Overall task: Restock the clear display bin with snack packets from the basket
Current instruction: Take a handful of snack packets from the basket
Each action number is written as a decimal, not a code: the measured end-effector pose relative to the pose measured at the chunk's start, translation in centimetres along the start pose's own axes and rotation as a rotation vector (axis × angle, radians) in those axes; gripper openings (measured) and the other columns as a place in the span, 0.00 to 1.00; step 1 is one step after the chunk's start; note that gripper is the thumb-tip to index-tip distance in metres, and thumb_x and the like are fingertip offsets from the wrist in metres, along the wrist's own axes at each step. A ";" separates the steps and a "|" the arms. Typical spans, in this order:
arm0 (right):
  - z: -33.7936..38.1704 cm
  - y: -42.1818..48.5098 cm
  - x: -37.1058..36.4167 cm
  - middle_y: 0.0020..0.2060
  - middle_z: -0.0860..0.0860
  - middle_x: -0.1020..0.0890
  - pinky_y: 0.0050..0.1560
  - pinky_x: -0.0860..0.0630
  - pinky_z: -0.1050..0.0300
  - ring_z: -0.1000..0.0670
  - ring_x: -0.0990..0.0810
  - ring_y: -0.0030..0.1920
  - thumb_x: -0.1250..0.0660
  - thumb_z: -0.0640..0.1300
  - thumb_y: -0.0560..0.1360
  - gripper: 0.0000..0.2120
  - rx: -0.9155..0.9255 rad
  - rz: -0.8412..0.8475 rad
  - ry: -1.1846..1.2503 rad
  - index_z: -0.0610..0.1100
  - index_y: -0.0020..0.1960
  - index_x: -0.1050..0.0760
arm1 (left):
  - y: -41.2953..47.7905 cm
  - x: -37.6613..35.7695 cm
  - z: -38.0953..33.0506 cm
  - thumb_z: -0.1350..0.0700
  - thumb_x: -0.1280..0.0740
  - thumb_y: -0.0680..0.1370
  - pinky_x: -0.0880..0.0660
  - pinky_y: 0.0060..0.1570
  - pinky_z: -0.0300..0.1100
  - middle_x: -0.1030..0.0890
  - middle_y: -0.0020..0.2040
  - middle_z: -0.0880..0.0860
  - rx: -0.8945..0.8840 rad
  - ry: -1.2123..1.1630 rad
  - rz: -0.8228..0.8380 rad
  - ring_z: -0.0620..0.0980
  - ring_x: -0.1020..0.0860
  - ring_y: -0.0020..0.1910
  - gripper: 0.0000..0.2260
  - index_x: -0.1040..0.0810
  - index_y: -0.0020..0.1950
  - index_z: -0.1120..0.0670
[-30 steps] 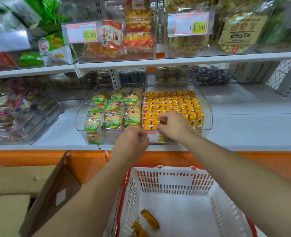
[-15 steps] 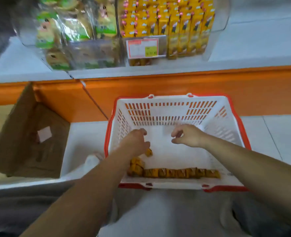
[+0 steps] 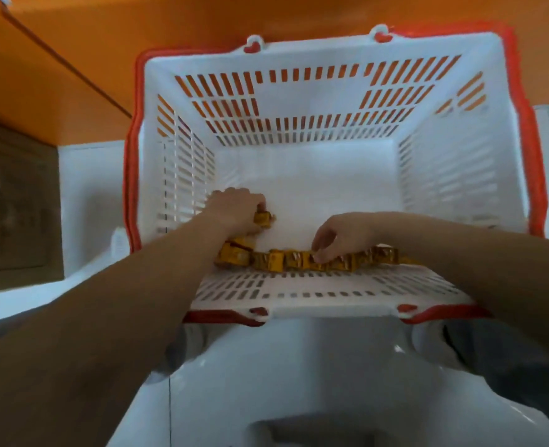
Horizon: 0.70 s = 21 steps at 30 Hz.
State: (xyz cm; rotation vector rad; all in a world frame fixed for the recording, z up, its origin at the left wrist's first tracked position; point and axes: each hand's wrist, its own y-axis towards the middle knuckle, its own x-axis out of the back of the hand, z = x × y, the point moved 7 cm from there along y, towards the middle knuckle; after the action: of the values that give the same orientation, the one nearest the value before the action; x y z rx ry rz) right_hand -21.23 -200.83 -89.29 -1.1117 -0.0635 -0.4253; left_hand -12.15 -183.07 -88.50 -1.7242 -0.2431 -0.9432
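A white plastic basket (image 3: 315,59) with a red rim fills the middle of the head view. Several small yellow snack packets (image 3: 274,260) lie in a row along its near wall. My left hand (image 3: 234,209) is inside the basket at the left, its fingers curled round one yellow packet (image 3: 263,218). My right hand (image 3: 341,235) reaches down onto the row, its fingertips pinching a packet (image 3: 318,261) near the middle. The clear display bin is out of view.
An orange shelf base (image 3: 137,24) runs across the top behind the basket. A brown cardboard box (image 3: 12,201) stands at the left on the white floor. A white surface (image 3: 299,382) lies below the basket's near edge.
The view has dropped from the shelf bins to the basket. Both hands left the display bin, went down into the basket, and now close on yellow packets.
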 end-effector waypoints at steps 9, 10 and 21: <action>-0.7 0.1 0.7 0.52 0.56 0.25 0.54 0.28 0.56 0.56 0.24 0.51 0.26 0.56 0.68 0.21 -0.017 -0.117 0.213 0.56 0.59 0.26 | -2.0 0.6 -3.5 0.49 0.28 0.75 0.31 0.48 0.43 0.24 0.59 0.48 -0.139 -0.250 0.191 0.50 0.27 0.54 0.20 0.27 0.66 0.46; -0.8 -0.1 1.0 0.52 0.56 0.24 0.52 0.28 0.57 0.57 0.25 0.50 0.27 0.55 0.70 0.20 -0.018 -0.139 0.246 0.56 0.59 0.27 | -2.4 0.5 -3.9 0.49 0.28 0.76 0.31 0.48 0.43 0.25 0.59 0.48 -0.146 -0.278 0.226 0.50 0.27 0.54 0.21 0.27 0.68 0.45; -3.5 -1.6 4.0 0.46 0.37 0.23 0.25 0.26 0.58 0.45 0.19 0.31 0.41 0.44 0.80 0.13 -0.113 -0.304 0.432 0.35 0.48 0.25 | -2.9 -3.0 -6.6 0.39 0.25 0.71 0.28 0.62 0.48 0.24 0.66 0.50 -0.172 -0.287 0.318 0.52 0.26 0.63 0.33 0.30 0.73 0.47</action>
State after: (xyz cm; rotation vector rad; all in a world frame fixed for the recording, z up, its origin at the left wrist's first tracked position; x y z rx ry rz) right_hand -18.70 -205.71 -88.45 -1.1030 0.1759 -0.9430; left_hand -18.94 -186.94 -87.96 -1.9853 -0.0699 -0.4948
